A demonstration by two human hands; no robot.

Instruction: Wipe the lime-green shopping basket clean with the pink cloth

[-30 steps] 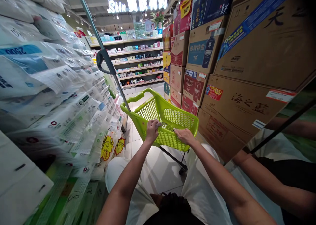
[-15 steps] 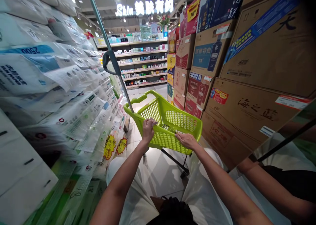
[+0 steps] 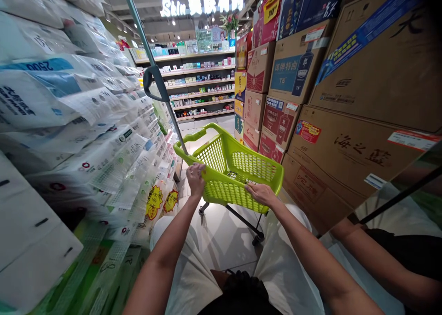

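Observation:
A lime-green shopping cart (image 3: 221,193) with perforated plastic sides stands in front of my knees. My left hand (image 3: 195,179) is closed at the left part of the cart's near rim. A small, pale pinkish crumpled piece, like a tissue, shows at its fingers, mostly hidden by them. Farther right along the same rim, my right hand (image 3: 260,193) grips the edge, fingers over it and palm outside. From the cart's left corner rises a grey pole (image 3: 176,126) with a dark loop grip (image 3: 155,84).
Stacked plastic-wrapped paper packs (image 3: 86,121) line the left side. Cardboard boxes (image 3: 345,135) are piled on the right, beside a reflective surface at the lower right. Shelves of small products (image 3: 203,80) stand ahead, beyond the tiled floor (image 3: 221,241).
My left hand has slid left along the near rim, toward the pole, with the crumpled piece now mostly covered. The right hand stays in place on the rim.

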